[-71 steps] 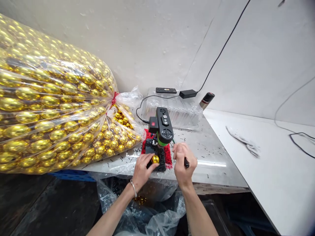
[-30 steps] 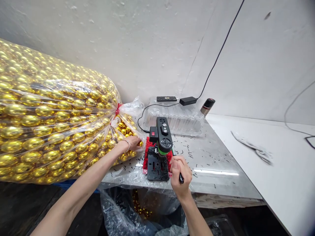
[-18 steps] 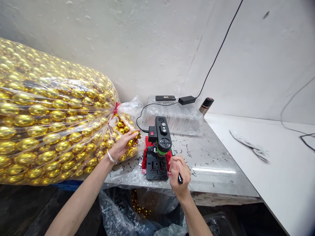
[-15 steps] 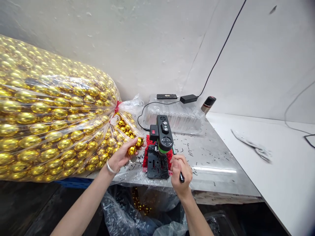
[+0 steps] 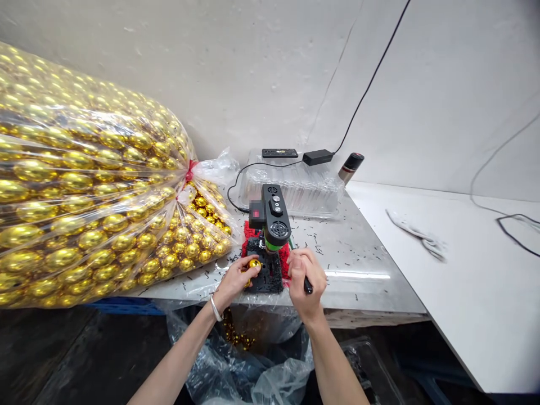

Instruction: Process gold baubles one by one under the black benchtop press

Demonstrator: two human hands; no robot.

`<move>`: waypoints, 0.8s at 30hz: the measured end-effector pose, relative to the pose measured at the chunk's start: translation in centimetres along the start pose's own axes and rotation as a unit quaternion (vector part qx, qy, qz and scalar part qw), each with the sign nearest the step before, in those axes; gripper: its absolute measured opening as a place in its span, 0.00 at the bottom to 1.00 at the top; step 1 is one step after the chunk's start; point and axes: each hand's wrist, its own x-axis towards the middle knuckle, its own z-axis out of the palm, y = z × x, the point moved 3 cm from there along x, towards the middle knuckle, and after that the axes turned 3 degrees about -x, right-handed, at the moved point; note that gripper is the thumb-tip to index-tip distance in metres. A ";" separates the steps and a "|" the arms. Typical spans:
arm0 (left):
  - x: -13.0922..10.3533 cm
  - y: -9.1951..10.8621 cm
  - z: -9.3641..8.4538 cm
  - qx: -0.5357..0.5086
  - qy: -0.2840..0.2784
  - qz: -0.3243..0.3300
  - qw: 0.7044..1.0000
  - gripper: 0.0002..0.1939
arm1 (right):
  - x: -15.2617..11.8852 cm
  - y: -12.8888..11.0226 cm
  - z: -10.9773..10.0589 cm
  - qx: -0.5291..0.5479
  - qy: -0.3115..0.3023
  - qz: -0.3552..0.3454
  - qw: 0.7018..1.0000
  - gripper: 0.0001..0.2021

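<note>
My left hand (image 5: 237, 278) is closed on a shiny gold ball (image 5: 253, 263). A second bit of gold shows under its fingers. The ball is over the left front of a black slotted base plate (image 5: 270, 278), below the black motor head (image 5: 276, 216) of a small bench drill. In my right hand (image 5: 307, 281), beside the drill, is a handle (image 5: 308, 287) with a black end. Its thin green part runs up behind the drill head; where it joins is hidden. Red cloth-like material (image 5: 283, 260) strewn with black shavings lies under the plate.
A huge clear bag (image 5: 84, 185) of gold balls fills the left. Behind the drill are a clear plastic tray (image 5: 295, 194), a power adapter (image 5: 318, 157) and a spray can (image 5: 351, 167). Gloves (image 5: 415, 236) lie right. Below the edge hangs an open plastic bag (image 5: 270, 377) with gold balls.
My left hand has moved right with the gold ball, from beside the bag to the drill's base plate. My right hand keeps its grip on the handle. The view has shifted slightly.
</note>
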 end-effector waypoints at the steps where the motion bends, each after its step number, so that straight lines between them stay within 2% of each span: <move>1: 0.2 0.0 0.1 0.046 -0.004 0.017 0.999 0.25 | -0.1 0.0 0.0 -0.002 -0.002 0.002 1.000 0.13; 6: 0.8 0.7 0.4 0.229 0.007 0.115 0.967 0.20 | -0.4 0.1 0.0 -0.010 -0.012 0.005 1.000 0.12; 9: 0.9 1.4 0.7 0.311 0.009 0.136 0.941 0.20 | -0.5 0.1 0.0 -0.013 -0.014 0.000 1.000 0.12; 14: 0.9 1.8 1.1 0.342 -0.005 0.157 0.926 0.20 | -0.6 0.2 -0.1 -0.018 -0.019 -0.005 1.000 0.12; 20: 1.1 1.2 1.3 0.344 0.016 0.167 0.924 0.18 | -0.8 0.3 -0.1 -0.010 -0.027 -0.002 1.000 0.13; 24: 1.2 1.8 1.7 0.419 -0.024 0.166 0.892 0.19 | -1.0 0.5 0.0 -0.007 -0.026 0.000 1.000 0.13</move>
